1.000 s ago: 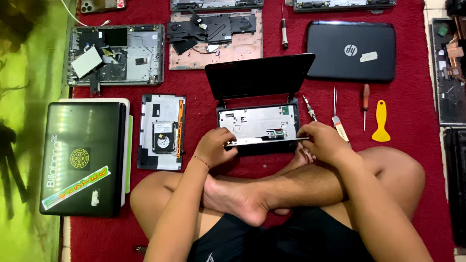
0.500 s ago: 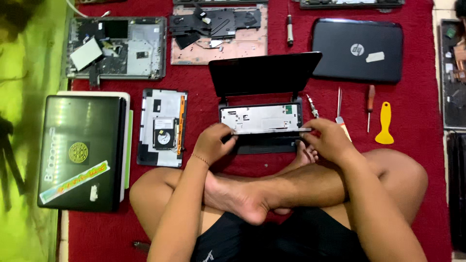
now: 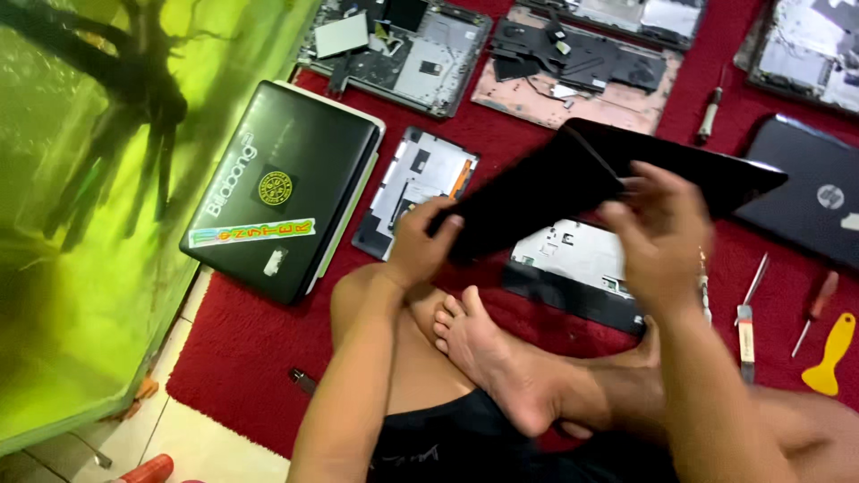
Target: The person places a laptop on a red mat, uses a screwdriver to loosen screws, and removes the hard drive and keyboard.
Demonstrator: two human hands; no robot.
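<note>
Nearest to me, my crossed legs and one bare foot (image 3: 501,367) rest on the red mat (image 3: 242,358) spread over the floor. Just above the foot, my left hand (image 3: 419,246) has its grip closed on the lower left edge of a flat black panel (image 3: 537,192), thumb on top. My right hand (image 3: 658,237) is closed on the same panel further right, fingers spread over its face; it is blurred, so I cannot make out the finger placement exactly. The panel is lifted and tilted, hanging over the open laptop base (image 3: 577,268), whose pale inner plate shows beneath it.

To the right of the base lie a few thin tools (image 3: 745,313), a red-handled screwdriver (image 3: 816,309) and a yellow pry tool (image 3: 832,353). Left of my left hand sits a small grey cover plate (image 3: 407,183), and beyond that a closed dark laptop with stickers (image 3: 286,183), stacked on a pale one. A green glass tank (image 3: 98,206) fills the left side.

Farther off, a stripped grey chassis (image 3: 403,54) and a copper-toned board with black parts (image 3: 582,72) lie side by side, a screwdriver (image 3: 709,116) beside them, and a closed dark laptop (image 3: 814,197) at the right edge.
</note>
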